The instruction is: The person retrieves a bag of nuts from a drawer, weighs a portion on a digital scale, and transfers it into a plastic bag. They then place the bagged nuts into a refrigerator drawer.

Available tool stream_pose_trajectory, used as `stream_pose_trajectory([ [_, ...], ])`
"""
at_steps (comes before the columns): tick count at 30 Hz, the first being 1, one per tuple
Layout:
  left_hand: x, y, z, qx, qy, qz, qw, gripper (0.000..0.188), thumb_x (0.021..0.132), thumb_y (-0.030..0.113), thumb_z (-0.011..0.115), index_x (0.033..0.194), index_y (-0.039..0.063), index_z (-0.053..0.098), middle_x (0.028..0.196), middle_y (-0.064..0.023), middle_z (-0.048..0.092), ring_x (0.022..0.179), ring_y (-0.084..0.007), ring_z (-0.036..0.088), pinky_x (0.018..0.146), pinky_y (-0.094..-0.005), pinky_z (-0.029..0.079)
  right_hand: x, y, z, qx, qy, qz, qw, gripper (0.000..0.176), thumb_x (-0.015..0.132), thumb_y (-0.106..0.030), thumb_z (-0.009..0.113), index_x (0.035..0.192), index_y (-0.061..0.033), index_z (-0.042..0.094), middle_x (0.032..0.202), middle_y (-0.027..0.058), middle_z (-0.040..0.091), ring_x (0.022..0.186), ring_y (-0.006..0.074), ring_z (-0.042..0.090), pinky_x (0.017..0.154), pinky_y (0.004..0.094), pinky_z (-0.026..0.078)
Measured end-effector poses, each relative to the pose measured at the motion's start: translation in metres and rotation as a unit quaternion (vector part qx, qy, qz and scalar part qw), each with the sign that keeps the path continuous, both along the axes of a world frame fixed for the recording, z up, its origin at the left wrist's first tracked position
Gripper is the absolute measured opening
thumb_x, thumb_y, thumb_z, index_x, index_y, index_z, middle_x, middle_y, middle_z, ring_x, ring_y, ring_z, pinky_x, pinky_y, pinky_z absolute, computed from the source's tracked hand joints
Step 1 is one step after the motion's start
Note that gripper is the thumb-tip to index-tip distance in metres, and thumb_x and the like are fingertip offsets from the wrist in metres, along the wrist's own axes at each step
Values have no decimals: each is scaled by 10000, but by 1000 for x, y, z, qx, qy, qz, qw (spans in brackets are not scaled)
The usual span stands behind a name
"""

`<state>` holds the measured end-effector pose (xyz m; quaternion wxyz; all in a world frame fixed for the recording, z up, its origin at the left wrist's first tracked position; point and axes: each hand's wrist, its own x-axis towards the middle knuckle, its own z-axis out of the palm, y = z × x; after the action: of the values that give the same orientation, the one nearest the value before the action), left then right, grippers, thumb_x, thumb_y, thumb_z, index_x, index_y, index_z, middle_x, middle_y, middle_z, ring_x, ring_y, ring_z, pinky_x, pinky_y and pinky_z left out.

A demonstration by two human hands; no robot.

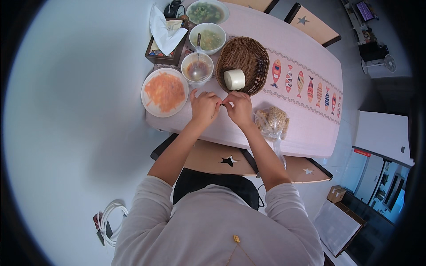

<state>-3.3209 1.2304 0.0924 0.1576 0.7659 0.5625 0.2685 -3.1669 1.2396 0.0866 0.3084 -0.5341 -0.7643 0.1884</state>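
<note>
My left hand and my right hand meet over the near side of the table, fingertips pinched together. Between them shows a small dark item, too small to identify. Just beyond my right hand stands a brown wicker basket with a cream cylindrical cup or roll lying in it. To the left of my left hand is a white plate of shredded orange food. A white bowl with brownish liquid and a spoon sits behind that hand.
Two bowls of green soup, one nearer and one farther, stand at the back, beside a tissue box. Right of my right forearm lies a clear plastic bag of nuts or beans. Chair backs line the table's near edge.
</note>
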Motion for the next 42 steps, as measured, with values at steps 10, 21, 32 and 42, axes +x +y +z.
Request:
stream_pose_trajectory([
  [10,-6,1,-8,0,1,-8,1000,69,706,93,615,685,148,651,745,-12,579,824,-205,570,968,-508,269,3,-2,0,-13,3,-7,1000,70,652,-52,665,698,-101,646,750,29,580,776,234,576,794,357,413],
  [21,-6,-1,-6,30,11,5,999,69,686,85,627,690,151,647,751,-7,570,813,-200,568,966,-502,279,-5,-1,12,11,-15,27,999,78,677,-79,675,749,-106,661,763,23,580,800,233,564,873,367,397],
  [32,-18,2,-1,7,-51,-10,999,50,673,90,648,719,105,657,706,-36,600,728,-245,586,696,-391,408,-6,3,-3,36,-6,29,999,30,677,-72,670,694,-95,660,699,35,571,759,240,568,877,385,415],
  [42,-17,3,-5,-4,-42,-21,999,27,712,100,647,709,123,660,739,-34,589,788,-242,573,851,-441,373,-9,3,-1,52,-25,8,998,39,671,-77,672,659,-113,664,675,24,564,745,214,573,913,381,396],
])
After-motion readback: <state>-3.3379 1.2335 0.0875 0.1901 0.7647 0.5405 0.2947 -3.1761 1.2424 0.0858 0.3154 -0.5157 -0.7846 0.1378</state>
